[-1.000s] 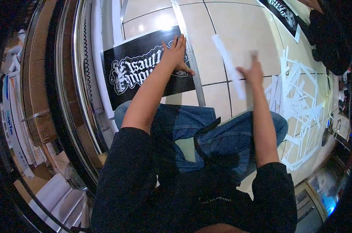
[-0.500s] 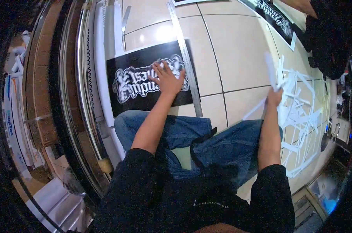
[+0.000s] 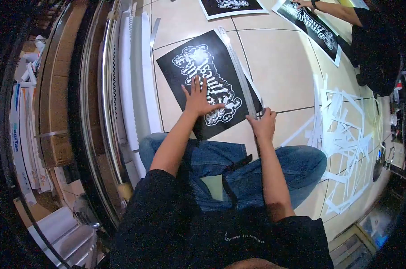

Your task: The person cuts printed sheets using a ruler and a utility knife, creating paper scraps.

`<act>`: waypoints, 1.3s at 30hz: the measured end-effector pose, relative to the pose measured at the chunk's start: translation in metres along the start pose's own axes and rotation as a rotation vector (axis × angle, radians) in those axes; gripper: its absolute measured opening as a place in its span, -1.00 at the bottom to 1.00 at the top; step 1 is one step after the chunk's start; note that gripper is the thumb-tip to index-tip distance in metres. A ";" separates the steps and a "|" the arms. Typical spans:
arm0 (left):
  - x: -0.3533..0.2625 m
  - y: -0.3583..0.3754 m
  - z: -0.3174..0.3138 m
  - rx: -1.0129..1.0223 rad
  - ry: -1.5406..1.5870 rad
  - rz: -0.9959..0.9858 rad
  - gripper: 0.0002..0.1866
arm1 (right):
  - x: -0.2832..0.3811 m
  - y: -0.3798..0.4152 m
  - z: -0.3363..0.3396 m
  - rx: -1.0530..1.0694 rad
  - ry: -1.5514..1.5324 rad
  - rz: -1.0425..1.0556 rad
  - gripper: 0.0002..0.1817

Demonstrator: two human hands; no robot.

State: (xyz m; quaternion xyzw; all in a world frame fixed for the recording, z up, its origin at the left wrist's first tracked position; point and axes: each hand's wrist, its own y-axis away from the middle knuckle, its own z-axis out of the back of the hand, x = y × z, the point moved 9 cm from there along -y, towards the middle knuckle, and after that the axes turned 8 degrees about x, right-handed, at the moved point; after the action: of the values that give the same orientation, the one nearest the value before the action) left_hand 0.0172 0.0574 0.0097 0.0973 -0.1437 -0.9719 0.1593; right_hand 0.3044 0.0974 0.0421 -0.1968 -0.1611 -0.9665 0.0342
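A black sheet [image 3: 171, 62] with white ornate lettering lies slanted on the tiled floor in front of my crossed legs. My left hand [image 3: 197, 102] rests flat on its lower part, fingers spread over the lettering. Along the sheet's right side runs a long metal ruler [image 3: 237, 62], with a strip of black showing beyond it. My right hand [image 3: 264, 125] grips the near end of this ruler, thumb on the left and fingers on the right. Whether anything else is under those fingers is hidden.
White paper offcuts [image 3: 342, 130] are heaped on the right. Another person's hand [image 3: 305, 4] touches a similar print [image 3: 317, 28] at the upper right; a further print [image 3: 232, 5] lies at the top. Long rolls and a metal bar [image 3: 105, 89] line the left.
My right hand has left the offcut heap, without the white strip, and come to the ruler. The sheet has turned clockwise, and my left hand sits slightly lower on it.
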 end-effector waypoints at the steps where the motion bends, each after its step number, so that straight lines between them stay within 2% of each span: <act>1: 0.010 -0.003 -0.001 0.061 -0.002 -0.030 0.52 | -0.005 0.002 -0.002 0.019 -0.070 0.001 -0.28; 3: 0.031 -0.010 0.000 0.183 -0.021 -0.045 0.58 | -0.006 0.006 -0.004 0.078 -0.136 -0.010 -0.46; 6: 0.060 -0.012 0.004 0.298 -0.029 0.009 0.60 | -0.012 0.002 -0.019 0.034 -0.106 0.034 -0.53; 7: 0.065 -0.010 0.006 0.328 -0.008 0.036 0.62 | -0.016 0.000 -0.021 0.068 -0.128 -0.036 -0.60; 11: 0.076 -0.002 0.003 0.368 0.015 0.055 0.63 | -0.007 -0.006 -0.027 0.106 -0.092 0.034 -0.66; 13: 0.079 -0.002 0.002 0.315 0.035 0.031 0.64 | -0.001 -0.022 -0.038 0.240 -0.144 0.085 -0.68; 21: 0.083 -0.003 -0.004 0.232 0.108 0.017 0.60 | 0.079 -0.067 -0.057 0.269 -0.223 0.226 -0.72; 23: 0.086 -0.003 -0.004 0.181 0.109 0.040 0.56 | 0.090 -0.070 -0.053 0.185 -0.451 0.215 -0.72; 24: 0.088 -0.005 -0.005 0.186 0.109 0.039 0.56 | 0.088 -0.071 -0.055 0.188 -0.451 0.210 -0.72; 26: 0.092 -0.005 -0.008 0.163 0.117 0.028 0.53 | 0.091 -0.058 -0.048 0.071 -0.362 0.398 -0.71; 27: 0.096 -0.005 -0.011 0.158 0.119 0.043 0.53 | 0.086 -0.043 -0.042 0.095 -0.316 0.404 -0.70; 28: 0.098 -0.006 -0.013 0.143 0.121 0.057 0.51 | 0.073 -0.029 -0.041 0.102 -0.312 0.396 -0.70; 30: 0.101 -0.012 -0.021 0.144 0.128 0.106 0.44 | 0.035 -0.009 -0.048 0.214 -0.295 0.254 -0.67; 31: 0.102 -0.015 -0.019 0.133 0.153 0.136 0.33 | 0.026 0.001 -0.047 0.217 -0.291 0.250 -0.67; 33: 0.085 -0.024 -0.014 -0.004 0.073 0.083 0.19 | -0.006 0.014 -0.064 0.324 -0.273 0.034 -0.62; 35: 0.048 -0.029 0.002 -0.136 0.041 -0.065 0.02 | 0.008 0.014 -0.062 0.307 -0.227 0.069 -0.60; 36: 0.037 -0.034 -0.001 -0.132 0.041 -0.069 0.02 | 0.019 0.015 -0.060 0.288 -0.184 0.113 -0.57; 38: 0.011 -0.046 -0.005 -0.130 0.088 -0.214 -0.02 | 0.027 0.017 -0.067 0.289 -0.156 0.155 -0.56; 39: 0.003 -0.048 -0.006 -0.184 -0.015 -0.224 -0.09 | 0.029 0.018 -0.069 0.300 -0.165 0.158 -0.56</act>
State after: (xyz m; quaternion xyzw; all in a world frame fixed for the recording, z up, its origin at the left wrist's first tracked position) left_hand 0.0024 0.0985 -0.0116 0.0906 -0.0433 -0.9933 0.0570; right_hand 0.2543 0.0580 -0.0012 -0.2799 -0.2897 -0.9066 0.1254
